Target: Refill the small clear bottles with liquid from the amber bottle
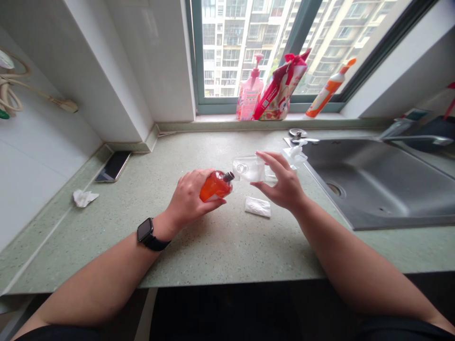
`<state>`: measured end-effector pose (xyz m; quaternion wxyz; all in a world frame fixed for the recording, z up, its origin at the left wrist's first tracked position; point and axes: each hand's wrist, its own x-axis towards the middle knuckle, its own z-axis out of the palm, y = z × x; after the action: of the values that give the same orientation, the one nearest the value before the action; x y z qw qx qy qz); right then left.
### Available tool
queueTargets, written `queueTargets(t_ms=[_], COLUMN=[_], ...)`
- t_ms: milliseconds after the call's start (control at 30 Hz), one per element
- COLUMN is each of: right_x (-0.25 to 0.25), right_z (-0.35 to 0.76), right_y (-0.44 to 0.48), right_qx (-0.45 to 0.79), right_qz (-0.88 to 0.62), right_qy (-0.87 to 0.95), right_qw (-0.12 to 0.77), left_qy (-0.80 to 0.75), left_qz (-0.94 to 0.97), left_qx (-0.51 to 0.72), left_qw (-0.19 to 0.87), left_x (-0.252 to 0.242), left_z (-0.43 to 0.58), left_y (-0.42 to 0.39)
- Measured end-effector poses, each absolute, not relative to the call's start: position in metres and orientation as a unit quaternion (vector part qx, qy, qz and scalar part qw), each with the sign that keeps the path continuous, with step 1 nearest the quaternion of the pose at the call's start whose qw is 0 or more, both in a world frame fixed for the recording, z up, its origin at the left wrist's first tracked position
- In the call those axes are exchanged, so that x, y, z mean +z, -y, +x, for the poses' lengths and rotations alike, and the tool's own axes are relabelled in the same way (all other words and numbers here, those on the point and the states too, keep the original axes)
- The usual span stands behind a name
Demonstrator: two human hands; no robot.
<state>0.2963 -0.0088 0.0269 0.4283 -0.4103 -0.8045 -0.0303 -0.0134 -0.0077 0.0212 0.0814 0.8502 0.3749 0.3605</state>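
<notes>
My left hand grips a plastic bottle of orange liquid, tilted on its side, with its dark open neck pointing right. That neck almost meets a clear plastic bottle lying sideways, which my right hand holds between fingers and thumb. Little liquid shows inside the clear bottle. Below the hands lies a folded white tissue. A white pump head rests beyond my right hand, near the sink edge. A black smartwatch circles my left wrist.
A steel sink with a faucet lies right. A phone and crumpled tissue sit left on the speckled green counter. A pink pump bottle, red-and-white pouch and orange bottle stand on the windowsill.
</notes>
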Motion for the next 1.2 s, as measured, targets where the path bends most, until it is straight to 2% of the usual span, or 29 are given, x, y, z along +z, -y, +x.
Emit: queueTargets(t_ms=[433,1200], right_x=[0.029,0.032], right_z=[0.292,0.288], right_y=[0.012,0.020], right_qx=[-0.096,-0.102], right_qz=[-0.392,-0.387], right_qy=[0.819,0.818], right_qw=[0.407,0.414], left_qy=[-0.396,-0.373], left_qz=[0.853,0.851], left_qx=[0.331,0.364], left_qw=[0.070,0.069], left_x=[0.024,0.019], left_z=[-0.012,-0.011], left_y=[0.012,0.011])
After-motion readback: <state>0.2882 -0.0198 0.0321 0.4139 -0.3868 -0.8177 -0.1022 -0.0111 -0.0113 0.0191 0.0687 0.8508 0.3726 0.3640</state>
